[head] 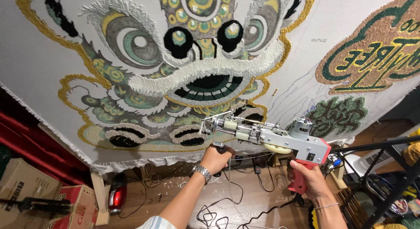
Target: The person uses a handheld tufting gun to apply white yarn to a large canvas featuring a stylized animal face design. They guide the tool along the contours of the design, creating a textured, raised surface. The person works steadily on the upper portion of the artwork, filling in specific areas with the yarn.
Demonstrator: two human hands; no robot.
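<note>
now | tufting gun (267,135) gripped | left hand (214,159) front handle | right hand (306,178) rear grip

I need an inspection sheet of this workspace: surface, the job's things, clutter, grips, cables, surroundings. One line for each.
Surface: stretched white cloth on a wooden frame, bearing a tufted lion-face design in green, yellow, black and white.
Job's things: tufting gun, metal body with red handle, its tip close to the cloth.
Clutter: yarn scraps on the wooden floor; cardboard boxes at lower left.
Grips: left hand, with a wristwatch, closed on the gun's front handle; right hand closed on the red rear handle.
Cables: black cables looped on the floor.
Surroundings: black metal rack at right; second tufted piece at upper right.
</note>
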